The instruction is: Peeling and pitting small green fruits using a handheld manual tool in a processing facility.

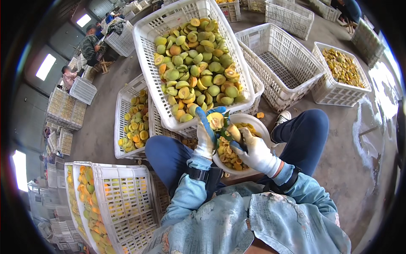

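Observation:
My left hand (pixel 205 133), in a white glove with blue-coated fingers, holds a halved yellow-green fruit (pixel 216 120), cut face up, with green leaves beside it. Close by on the right, my gloved right hand (pixel 255 150) grips a tool with a rounded wooden-looking handle (pixel 234 132); its working end is hidden. Both hands are over a white bucket (pixel 268 130) that holds yellow fruit pieces (pixel 230 155). Just beyond my left hand, a large white plastic crate (pixel 147 57) bears many green and orange fruit halves (pixel 196 66).
Crates of fruit stand at left (pixel 117 127) and lower left (pixel 127 197). An empty crate (pixel 279 60) and one with yellow pieces (pixel 342 68) stand at right. My knees flank the bucket. Wet patches mark the floor (pixel 361 127). Several people sit at upper left, among them one in dark clothes (pixel 90 46).

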A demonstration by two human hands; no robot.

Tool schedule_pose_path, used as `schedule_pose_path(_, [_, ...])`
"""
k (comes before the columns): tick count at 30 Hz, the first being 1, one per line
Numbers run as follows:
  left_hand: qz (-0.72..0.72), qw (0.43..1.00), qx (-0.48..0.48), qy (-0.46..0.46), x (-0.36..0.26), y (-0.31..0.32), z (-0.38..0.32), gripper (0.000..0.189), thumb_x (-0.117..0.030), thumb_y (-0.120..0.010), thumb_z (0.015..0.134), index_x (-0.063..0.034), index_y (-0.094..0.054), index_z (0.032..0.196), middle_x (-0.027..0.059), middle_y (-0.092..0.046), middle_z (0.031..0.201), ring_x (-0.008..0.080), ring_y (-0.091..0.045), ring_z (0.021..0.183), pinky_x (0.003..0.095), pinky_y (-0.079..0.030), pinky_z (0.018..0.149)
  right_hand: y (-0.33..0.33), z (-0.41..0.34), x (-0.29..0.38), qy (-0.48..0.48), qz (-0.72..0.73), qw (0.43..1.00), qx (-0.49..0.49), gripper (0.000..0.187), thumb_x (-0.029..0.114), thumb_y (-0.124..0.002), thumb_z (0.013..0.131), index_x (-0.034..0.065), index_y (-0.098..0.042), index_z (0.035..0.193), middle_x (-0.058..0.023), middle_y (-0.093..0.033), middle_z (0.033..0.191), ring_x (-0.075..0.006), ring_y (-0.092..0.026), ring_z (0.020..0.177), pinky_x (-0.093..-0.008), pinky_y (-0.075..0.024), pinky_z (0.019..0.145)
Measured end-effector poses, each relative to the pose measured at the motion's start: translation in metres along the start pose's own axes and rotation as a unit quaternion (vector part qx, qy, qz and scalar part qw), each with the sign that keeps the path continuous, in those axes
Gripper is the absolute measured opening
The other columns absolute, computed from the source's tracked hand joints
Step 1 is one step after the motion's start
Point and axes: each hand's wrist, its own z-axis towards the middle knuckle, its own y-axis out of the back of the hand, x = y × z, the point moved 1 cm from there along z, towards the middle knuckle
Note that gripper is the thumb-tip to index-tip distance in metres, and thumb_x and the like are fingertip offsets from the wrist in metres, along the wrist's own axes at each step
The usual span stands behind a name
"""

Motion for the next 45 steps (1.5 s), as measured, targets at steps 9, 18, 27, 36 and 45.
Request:
schedule_pose_path(9, [0.046,0.999,-0.025,0.012,0.026,0.014,0.008,0.074,-0.067,-0.034,0.086,0.0024,-0.06,0.096,0.0059,-0.061,0.079,0.0132,-0.058,0.072,0.0271,-0.05,0.071,-0.006,0.013,0.007,-0.117,-0.091,0.983,0.107,0.044,0.029,-0.06,0.083,-0.0032,-0.046,0.11,-0.0252,-0.061,0.076,-0.0393,-0.062,0.072,-0.0445,-0.0492,0.064])
schedule_pose_path(18, [0.081,0.993,-0.066,-0.062,0.06,0.025,0.017,0.071,-0.062,-0.033,0.089,0.0027,-0.06,0.098,0.006,-0.062,0.085,0.0123,-0.057,0.073,0.0249,-0.049,0.069,-0.017,0.02,-0.01,-0.176,-0.026,0.969,0.17,0.043,0.027,-0.058,0.084,-0.0046,-0.046,0.11,-0.0278,-0.061,0.089,-0.0385,-0.061,0.087,-0.0413,-0.0486,0.075])
schedule_pose_path(27, [0.163,0.986,0.015,0.035,0.033,0.024,0.013,0.068,-0.058,-0.032,0.091,0.0035,-0.061,0.085,0.0112,-0.064,0.075,0.0156,-0.061,0.059,0.0262,-0.052,0.056,-0.006,0.019,-0.005,-0.193,0.021,0.94,0.281,0.046,0.028,-0.064,0.079,-0.0053,-0.048,0.107,-0.0196,-0.063,0.082,-0.028,-0.063,0.072,-0.0348,-0.0506,0.065])
schedule_pose_path(36, [0.179,0.984,-0.009,-0.009,0.04,0.015,0.008,0.071,-0.059,-0.032,0.091,0.0041,-0.062,0.08,0.012,-0.065,0.075,0.0154,-0.061,0.059,0.0253,-0.052,0.056,-0.019,0.007,-0.033,-0.041,0.214,0.954,0.208,0.016,0.018,-0.056,0.084,0.0017,-0.059,0.086,-0.0059,-0.059,0.06,-0.0111,-0.053,0.041,-0.0238,-0.0406,0.034])
schedule_pose_path(45, [0.417,0.841,0.303,-0.165,0.028,0.038,0.02,0.056,-0.055,-0.037,0.092,-0.0051,-0.059,0.106,0.0106,-0.065,0.075,0.0169,-0.063,0.066,0.0297,-0.051,0.068,-0.01,0.001,-0.047,-0.43,0.525,0.597,0.428,0.019,0.022,-0.058,0.088,0.0082,-0.056,0.101,-0.0019,-0.053,0.068,-0.0112,-0.049,0.045,-0.0236,-0.034,0.034])
